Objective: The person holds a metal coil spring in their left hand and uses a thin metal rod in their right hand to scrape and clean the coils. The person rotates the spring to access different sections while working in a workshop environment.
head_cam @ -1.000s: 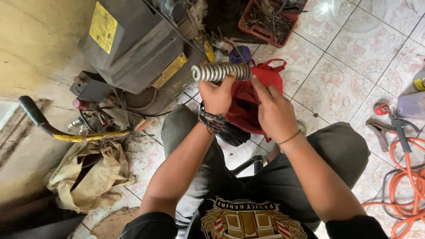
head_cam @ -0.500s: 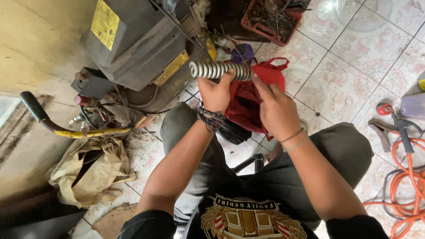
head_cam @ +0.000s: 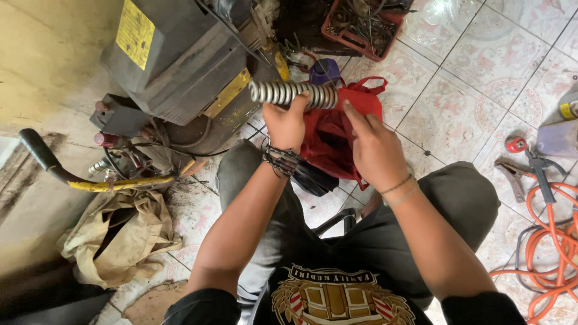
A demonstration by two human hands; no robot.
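Risen slightly, ribbed steel coil spring (head_cam: 292,93) in left hand (head_cam: 286,123) above red cloth bag (head_cam: 334,135).

A single camera sat on the person's head and looked steeply down over the chest and knees, close to both hands (head_cam: 337,129) raised in mid-frame. It faced the patterned tiled floor (head_cam: 481,66), taking in the grey metal machine (head_cam: 180,60) at upper left and the coiled orange hose (head_cam: 551,241) at the right edge.
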